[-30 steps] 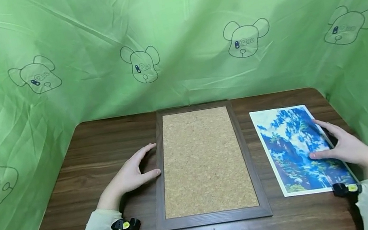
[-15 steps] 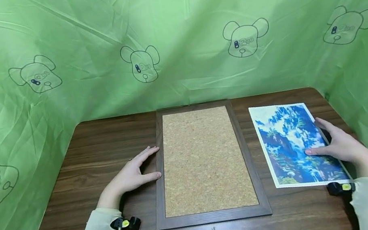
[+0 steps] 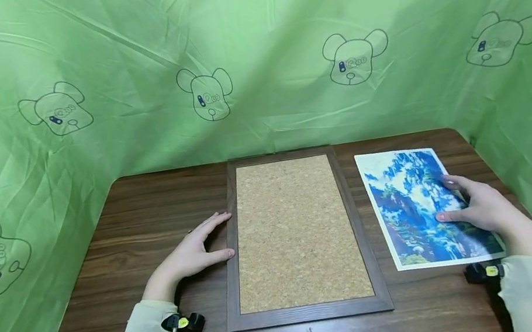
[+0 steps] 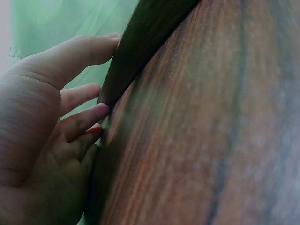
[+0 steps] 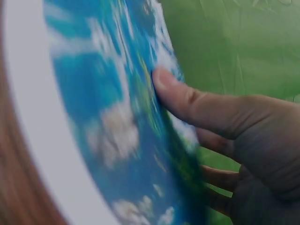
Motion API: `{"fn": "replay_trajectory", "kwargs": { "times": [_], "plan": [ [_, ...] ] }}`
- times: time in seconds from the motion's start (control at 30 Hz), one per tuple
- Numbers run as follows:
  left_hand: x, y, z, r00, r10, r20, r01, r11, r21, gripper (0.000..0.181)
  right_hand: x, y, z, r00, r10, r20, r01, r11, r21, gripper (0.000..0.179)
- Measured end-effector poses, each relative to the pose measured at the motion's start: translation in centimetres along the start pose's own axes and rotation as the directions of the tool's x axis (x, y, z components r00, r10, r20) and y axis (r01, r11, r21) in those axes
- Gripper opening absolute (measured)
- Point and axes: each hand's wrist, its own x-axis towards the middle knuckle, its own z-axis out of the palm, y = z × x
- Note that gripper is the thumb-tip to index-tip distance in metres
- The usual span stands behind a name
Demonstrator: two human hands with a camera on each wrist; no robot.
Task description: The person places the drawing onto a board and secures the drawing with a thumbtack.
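Observation:
A framed cork board (image 3: 295, 232) with a dark grey-brown wooden border lies flat in the middle of the table. At its left edge, my left hand (image 3: 179, 264) touches the border with thumb and extended fingertips spread apart; the left wrist view shows the thumb (image 4: 93, 47) against the frame's side (image 4: 136, 42). To the right of the board is a blue-and-white landscape picture (image 3: 407, 206) with a white margin. My right hand (image 3: 490, 209) holds its right edge, the thumb (image 5: 187, 101) on the printed face and the other fingers partly hidden behind the sheet (image 5: 108, 122).
Dark wood-grain table (image 3: 146, 211) lies under everything. A green curtain (image 3: 255, 43) printed with bear-head outlines hangs close behind and on both sides. Black wrist cameras (image 3: 184, 323) are strapped over both pale sleeves.
My right hand and the picture have shifted left and slightly away from the table's front edge. The left hand's fingers have come slightly closer onto the board's border; the board has stayed put.

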Motion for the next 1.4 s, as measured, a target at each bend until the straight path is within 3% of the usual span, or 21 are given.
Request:
{"fn": "replay_trajectory", "kwargs": {
  "times": [0.13,0.4,0.6,0.8,1.13,1.27,1.4],
  "plan": [
    [0.0,-0.1,0.0,1.0,0.003,-0.002,-0.003,1.0,0.008,0.089,0.1,-0.6,0.2,0.999,0.025,-0.02,-0.025,1.0,-0.016,0.118],
    [0.0,0.0,0.0,1.0,-0.005,-0.001,0.005,1.0,0.009,0.09,0.3,-0.4,0.3,0.997,0.018,-0.069,-0.021,0.999,-0.036,0.129],
    [0.1,0.0,0.0,1.0,-0.001,0.003,0.001,1.0,0.003,0.09,0.4,-0.3,0.3,0.993,0.087,-0.076,-0.09,0.995,-0.036,0.141],
    [0.1,-0.2,0.0,1.0,0.009,0.003,-0.009,1.0,-0.013,0.09,0.3,-0.2,0.1,0.982,0.14,-0.13,-0.142,0.99,-0.008,0.132],
    [0.1,-0.6,0.1,1.0,0.009,-0.001,-0.009,1.0,-0.002,0.09,-0.3,-0.5,-0.2,0.957,0.058,-0.285,-0.028,0.994,0.108,0.11],
    [0.1,-0.6,0.1,1.0,0.01,-0.002,-0.01,1.0,0.002,0.09,-0.7,-1.1,-0.6,0.962,0.054,-0.267,0.001,0.979,0.202,0.106],
    [0.2,-0.6,0.1,1.0,0.01,-0.001,-0.01,1.0,-0.003,0.09,-1.0,-1.9,-1.0,0.976,0.026,-0.216,0.02,0.978,0.208,0.087]
  ]
}}
